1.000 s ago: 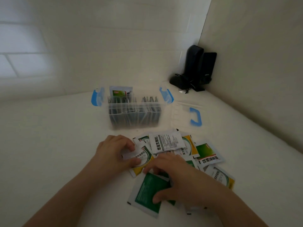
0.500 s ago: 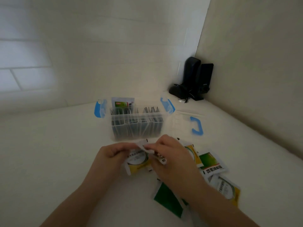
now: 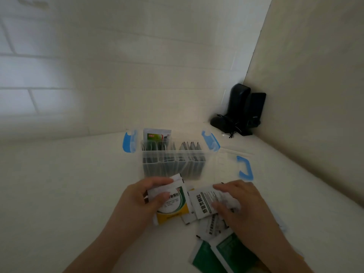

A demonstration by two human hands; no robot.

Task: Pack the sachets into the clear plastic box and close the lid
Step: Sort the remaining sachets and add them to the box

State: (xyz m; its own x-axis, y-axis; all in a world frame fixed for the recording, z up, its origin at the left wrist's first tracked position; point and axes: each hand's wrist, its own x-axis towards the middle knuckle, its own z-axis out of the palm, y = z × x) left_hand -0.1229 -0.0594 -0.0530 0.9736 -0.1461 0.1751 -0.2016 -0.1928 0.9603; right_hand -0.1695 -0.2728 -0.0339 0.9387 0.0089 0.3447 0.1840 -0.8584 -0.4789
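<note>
- White tabletop (image 3: 59, 194) set in a corner of pale tiled walls; black device (image 3: 241, 111) with a cord at the back right corner.
- Clear plastic box (image 3: 173, 164) upright at table centre, lid off, blue latches (image 3: 130, 143) swung outward on both ends; sachets standing on edge inside, one green-labelled sachet (image 3: 156, 135) protruding above the rim at the left.
- Lid (image 3: 232, 164) with blue handle (image 3: 246, 168) flat on the table, just right of the box.
- Left hand (image 3: 141, 200) near the front of the box, fingers and thumb curled round a small stack topped by a yellow-and-green sachet (image 3: 173, 205).
- Right hand (image 3: 240, 203) beside it, thumb and fingers pinching a white printed sachet (image 3: 204, 203).
- Loose sachets (image 3: 212, 227) on the table under the right hand, dark green ones (image 3: 226, 253) nearest the camera.
</note>
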